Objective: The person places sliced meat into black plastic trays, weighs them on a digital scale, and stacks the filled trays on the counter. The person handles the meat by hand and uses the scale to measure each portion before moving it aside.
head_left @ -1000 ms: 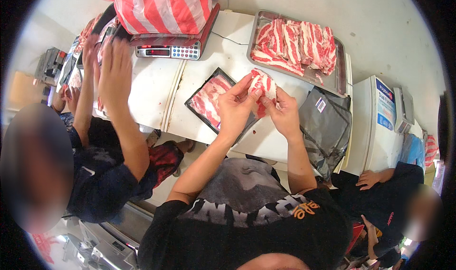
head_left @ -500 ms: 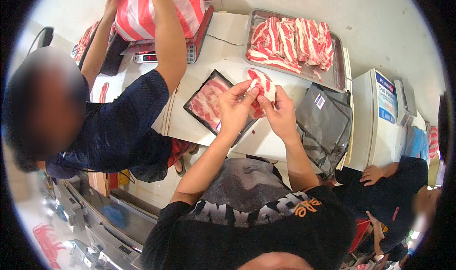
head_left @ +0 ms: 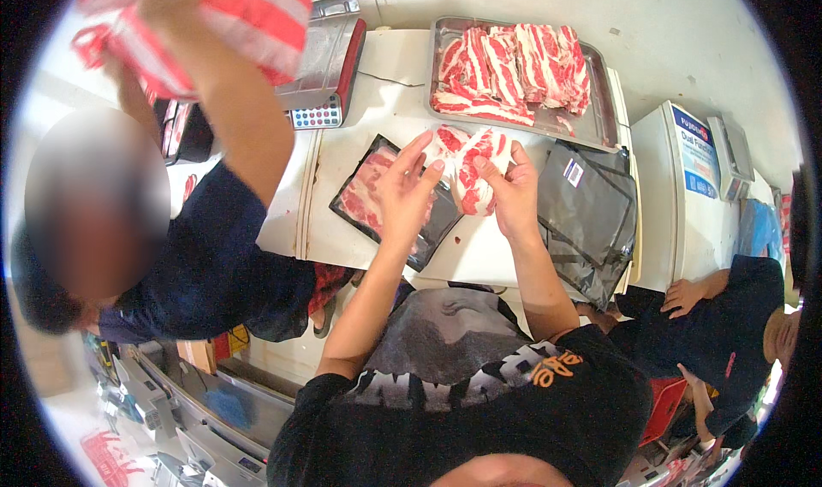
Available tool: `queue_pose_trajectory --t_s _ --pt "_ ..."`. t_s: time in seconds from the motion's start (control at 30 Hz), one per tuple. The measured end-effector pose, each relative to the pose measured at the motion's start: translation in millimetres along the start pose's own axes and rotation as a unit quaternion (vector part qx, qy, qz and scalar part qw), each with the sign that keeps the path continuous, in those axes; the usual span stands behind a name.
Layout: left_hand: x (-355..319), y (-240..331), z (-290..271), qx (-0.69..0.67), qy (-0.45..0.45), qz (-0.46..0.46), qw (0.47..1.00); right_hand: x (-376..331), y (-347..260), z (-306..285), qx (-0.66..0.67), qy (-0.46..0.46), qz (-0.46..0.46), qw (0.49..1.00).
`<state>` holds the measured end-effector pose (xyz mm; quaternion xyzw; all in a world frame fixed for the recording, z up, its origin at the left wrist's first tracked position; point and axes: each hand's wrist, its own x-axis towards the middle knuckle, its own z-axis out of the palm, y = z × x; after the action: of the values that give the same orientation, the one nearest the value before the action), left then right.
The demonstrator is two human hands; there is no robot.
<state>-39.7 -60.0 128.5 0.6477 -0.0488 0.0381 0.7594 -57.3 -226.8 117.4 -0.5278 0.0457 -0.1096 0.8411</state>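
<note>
Thin slices of marbled meat (head_left: 473, 163), red with white fat, hang over the white table in front of me. My right hand (head_left: 514, 191) grips their right side, thumb on top. My left hand (head_left: 406, 197) is at their left edge with its fingers apart; whether it touches them I cannot tell. Below my left hand lies a black-edged clear pouch (head_left: 366, 187) with flat meat slices inside. Beyond my hands, a metal tray (head_left: 610, 110) holds several rows of sliced meat (head_left: 514, 71).
Black-edged pouches (head_left: 591, 217) lie stacked at the table's right. At the left, a co-worker (head_left: 197, 239) lifts a red-and-white striped bag (head_left: 248, 29) beside a weighing scale (head_left: 330, 76). A white freezer (head_left: 659, 187) stands at the right, near another person (head_left: 736, 333).
My left hand has loosened from the meat, its fingers spreading, while the slices fan wider in my right hand. The co-worker has lifted the striped bag off the scale and leftward.
</note>
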Motion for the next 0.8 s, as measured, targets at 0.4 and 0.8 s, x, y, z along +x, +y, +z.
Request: queue_pose_trajectory --t_s 0.4,0.8 --pt "-48.5 -27.6 25.9 -0.002 -0.016 0.000 1.000 -4.4 -2.9 22.1 0.038 0.030 -0.067 0.997" --pt "-35.4 -21.6 12.0 -0.037 -0.030 -0.111 0.993 1.2 9.1 23.8 -0.011 0.015 -0.101 0.995"
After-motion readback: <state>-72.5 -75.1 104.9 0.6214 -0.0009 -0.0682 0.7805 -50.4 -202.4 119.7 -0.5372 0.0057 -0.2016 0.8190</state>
